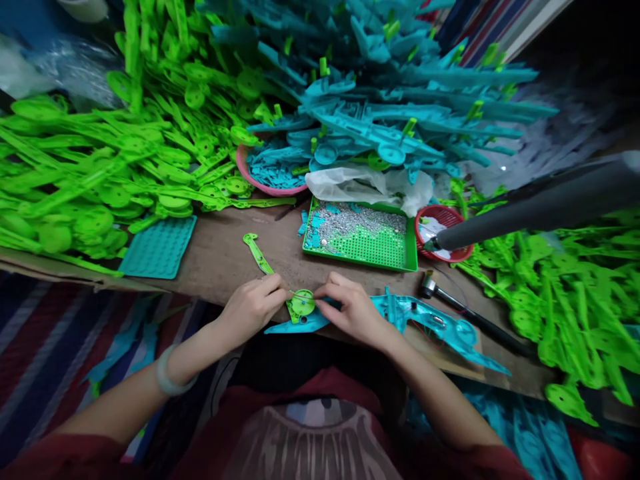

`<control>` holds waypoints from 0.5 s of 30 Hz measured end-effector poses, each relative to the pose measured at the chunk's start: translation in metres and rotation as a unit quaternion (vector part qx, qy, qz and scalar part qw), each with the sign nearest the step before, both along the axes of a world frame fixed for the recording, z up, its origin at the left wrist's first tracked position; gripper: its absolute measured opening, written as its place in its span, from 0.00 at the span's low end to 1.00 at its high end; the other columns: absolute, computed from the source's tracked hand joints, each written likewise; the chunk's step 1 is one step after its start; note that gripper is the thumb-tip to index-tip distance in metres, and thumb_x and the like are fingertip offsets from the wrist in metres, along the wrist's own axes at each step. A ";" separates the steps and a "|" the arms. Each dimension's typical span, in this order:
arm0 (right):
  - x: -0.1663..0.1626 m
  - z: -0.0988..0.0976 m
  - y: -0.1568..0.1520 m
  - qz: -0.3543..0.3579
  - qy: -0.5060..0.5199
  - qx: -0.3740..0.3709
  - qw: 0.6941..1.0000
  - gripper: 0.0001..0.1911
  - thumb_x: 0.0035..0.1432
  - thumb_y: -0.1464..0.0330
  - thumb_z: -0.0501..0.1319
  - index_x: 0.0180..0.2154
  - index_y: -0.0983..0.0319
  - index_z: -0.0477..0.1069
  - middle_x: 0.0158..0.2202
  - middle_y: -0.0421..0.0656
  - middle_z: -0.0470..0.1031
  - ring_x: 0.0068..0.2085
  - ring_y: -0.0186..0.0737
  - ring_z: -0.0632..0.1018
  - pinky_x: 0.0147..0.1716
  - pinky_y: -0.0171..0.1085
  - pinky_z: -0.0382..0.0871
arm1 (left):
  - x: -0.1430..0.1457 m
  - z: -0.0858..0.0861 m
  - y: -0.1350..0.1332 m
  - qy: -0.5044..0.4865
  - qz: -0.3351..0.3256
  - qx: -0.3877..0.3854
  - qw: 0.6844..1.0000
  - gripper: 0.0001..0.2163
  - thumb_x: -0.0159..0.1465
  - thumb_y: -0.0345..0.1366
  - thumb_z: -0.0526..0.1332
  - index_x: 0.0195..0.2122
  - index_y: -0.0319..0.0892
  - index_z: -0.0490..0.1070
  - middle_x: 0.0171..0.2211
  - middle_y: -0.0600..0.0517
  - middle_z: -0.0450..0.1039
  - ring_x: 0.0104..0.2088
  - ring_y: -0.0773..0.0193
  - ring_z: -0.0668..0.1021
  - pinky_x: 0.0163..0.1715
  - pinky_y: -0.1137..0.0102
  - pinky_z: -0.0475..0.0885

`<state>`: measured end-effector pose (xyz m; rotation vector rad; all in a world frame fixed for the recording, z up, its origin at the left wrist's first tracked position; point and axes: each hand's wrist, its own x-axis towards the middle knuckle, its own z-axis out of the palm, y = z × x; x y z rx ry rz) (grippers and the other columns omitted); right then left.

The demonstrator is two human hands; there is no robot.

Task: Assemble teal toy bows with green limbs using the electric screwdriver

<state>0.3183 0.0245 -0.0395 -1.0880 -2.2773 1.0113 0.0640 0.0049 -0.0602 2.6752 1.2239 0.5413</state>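
Observation:
My left hand and my right hand are close together at the table's front edge, fingertips pinched on either side of a green plastic disc. A thin string or wire crosses the disc between the fingertips; its exact kind is too fine to make out. Beneath the hands lies a long blue plastic piece, partly covered. A curved green plastic arm reaches away behind my left fingers. To the right of my right hand, a blue molded shell with a small metal part and thin wires rests along the edge.
Behind stand a green tray of small metal pieces, a red basket and a pink bowl of blue bits. Piles of green parts and blue parts surround them. A hammer lies right, below a dark pole.

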 end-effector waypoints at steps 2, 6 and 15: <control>0.002 0.000 0.001 0.016 -0.006 0.010 1.000 0.08 0.67 0.69 0.60 0.45 0.61 0.77 0.33 0.40 0.66 0.34 0.35 0.71 0.33 0.34 0.60 | -0.001 0.005 0.001 0.007 -0.018 -0.005 1.000 0.10 0.73 0.32 0.53 0.41 0.40 0.75 0.35 0.50 0.72 0.32 0.63 0.75 0.31 0.69 0.70; -0.004 0.005 0.001 0.046 -0.053 0.030 0.997 0.08 0.69 0.69 0.58 0.43 0.62 0.76 0.34 0.41 0.67 0.36 0.36 0.72 0.34 0.35 0.61 | 0.001 0.019 0.001 0.034 -0.037 -0.049 0.998 0.09 0.71 0.32 0.54 0.44 0.40 0.75 0.39 0.48 0.72 0.36 0.62 0.77 0.36 0.68 0.73; -0.019 0.010 -0.017 0.102 -0.246 0.150 0.952 0.07 0.69 0.73 0.55 0.39 0.64 0.72 0.39 0.46 0.68 0.38 0.40 0.69 0.31 0.37 0.56 | 0.028 0.026 -0.009 0.088 0.061 -0.045 0.993 0.09 0.68 0.37 0.59 0.31 0.39 0.71 0.36 0.46 0.69 0.34 0.58 0.76 0.30 0.64 0.73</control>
